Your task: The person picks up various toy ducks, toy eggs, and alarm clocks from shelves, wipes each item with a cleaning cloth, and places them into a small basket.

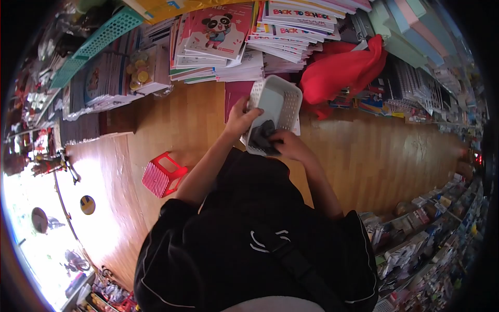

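A white plastic basket (pixel 292 106) with small holes in its walls is tilted in front of my body. My left hand (pixel 242 117) grips its left wall, the thumb hooked over the rim. In the near end of the basket lies a crumpled dark grey cloth (pixel 261 136). My right hand (pixel 289 145) reaches over the near right rim with its fingers closed on the cloth. Part of the cloth and some of my right fingertips are hidden.
Stacks of booklets (pixel 291 32) and a panda-cover book (pixel 218 31) stand ahead. Red cloth (pixel 343 73) drapes over the shelf at the right. A red stool (pixel 163 174) is on the wooden floor (pixel 374 161) to my left. Packed shelves (pixel 416 239) line the lower right.
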{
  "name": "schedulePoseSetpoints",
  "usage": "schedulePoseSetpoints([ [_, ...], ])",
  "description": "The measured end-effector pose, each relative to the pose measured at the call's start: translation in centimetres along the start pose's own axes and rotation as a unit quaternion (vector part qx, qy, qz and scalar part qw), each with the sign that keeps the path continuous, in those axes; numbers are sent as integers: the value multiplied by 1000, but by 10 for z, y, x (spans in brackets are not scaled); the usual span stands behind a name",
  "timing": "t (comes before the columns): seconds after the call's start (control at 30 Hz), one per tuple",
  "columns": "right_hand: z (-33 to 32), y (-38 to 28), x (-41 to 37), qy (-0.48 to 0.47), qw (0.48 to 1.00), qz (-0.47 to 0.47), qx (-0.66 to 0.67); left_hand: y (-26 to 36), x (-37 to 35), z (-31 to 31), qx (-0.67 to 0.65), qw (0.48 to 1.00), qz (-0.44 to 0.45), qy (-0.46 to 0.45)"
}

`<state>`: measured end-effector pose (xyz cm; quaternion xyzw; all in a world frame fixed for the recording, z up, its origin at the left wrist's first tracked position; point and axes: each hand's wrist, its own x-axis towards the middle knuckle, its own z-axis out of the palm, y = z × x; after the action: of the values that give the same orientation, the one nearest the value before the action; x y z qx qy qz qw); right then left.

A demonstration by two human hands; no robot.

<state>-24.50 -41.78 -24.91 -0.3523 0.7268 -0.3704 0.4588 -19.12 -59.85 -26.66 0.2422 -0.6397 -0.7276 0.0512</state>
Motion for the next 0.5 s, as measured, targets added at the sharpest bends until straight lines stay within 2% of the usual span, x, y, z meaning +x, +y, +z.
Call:
schedulePoseSetpoints([
  [0.03,-7,-1,1,-8,1000,-1,-4,-2,-5,0,40,998,-40,2],
  [0.07,-15,-3,7,126,989,-36,-66,-3,-11,-1,41,998,-41,6],
  [0.1,-22,-9,13,261,954,-72,-126,-2,-13,-1,52,998,-46,5],
  [0.13,-26,-21,17,339,906,-136,-216,-1,-14,2,62,997,-48,3],
  [0.17,-23,-17,19,340,904,-140,-217,1,-13,6,72,996,-51,0],
  [0.2,-14,-4,22,320,863,-137,-368,0,-11,10,13,999,-6,49],
  [0.23,-4,10,24,289,799,-133,-510,-1,-12,9,10,998,-3,54],
  [0.3,6,13,22,305,805,-151,-486,0,-15,4,135,989,18,65],
  [0.33,2,-1,16,219,874,-81,-426,0,-21,8,88,992,-23,89],
  [0.37,3,-10,13,127,926,-6,-356,1,-22,10,89,991,-23,96],
  [0.4,6,-10,12,124,926,-11,-357,6,-23,13,129,981,-13,142],
  [0.43,6,-7,12,78,974,19,-210,9,-22,13,168,968,-2,186],
  [0.47,5,-5,14,30,997,49,-58,4,-16,10,165,969,11,185],
  [0.5,4,0,21,26,997,47,-63,-1,-15,10,162,968,12,191],
])
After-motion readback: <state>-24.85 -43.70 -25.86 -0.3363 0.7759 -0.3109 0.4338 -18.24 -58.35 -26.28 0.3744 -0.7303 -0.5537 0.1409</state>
